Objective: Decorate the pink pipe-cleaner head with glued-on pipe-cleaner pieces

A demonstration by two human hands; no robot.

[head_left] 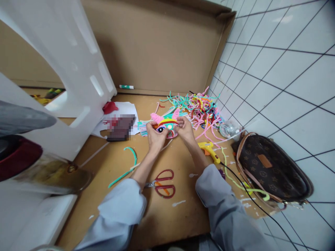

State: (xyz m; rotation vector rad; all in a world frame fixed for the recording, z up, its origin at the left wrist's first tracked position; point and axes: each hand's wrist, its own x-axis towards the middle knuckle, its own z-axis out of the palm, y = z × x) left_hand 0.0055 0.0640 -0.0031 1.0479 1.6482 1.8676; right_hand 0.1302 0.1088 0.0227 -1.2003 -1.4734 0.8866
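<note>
Between my two hands is a colourful pipe-cleaner figure (167,122) with pink ears or horns, a yellow and red band and a blue eye. My left hand (156,136) grips its left side, the thumb lying by the eye. My right hand (186,129) pinches its right edge with thumb and fingers. Red-handled scissors (164,184) lie below my hands, an orange piece showing through the handles. To the right rests a yellow glue gun (210,150) with a black cord. A teal pipe cleaner (134,156) curves on the table beside my left forearm.
A tangled heap of pipe cleaners (201,108) lies at the back right. A brown handbag (272,167) stands by the tiled wall (277,66). White paper (125,108) with a blurred dark object sits left, near a white plastic panel (86,45). Behind is a cardboard wall (162,45).
</note>
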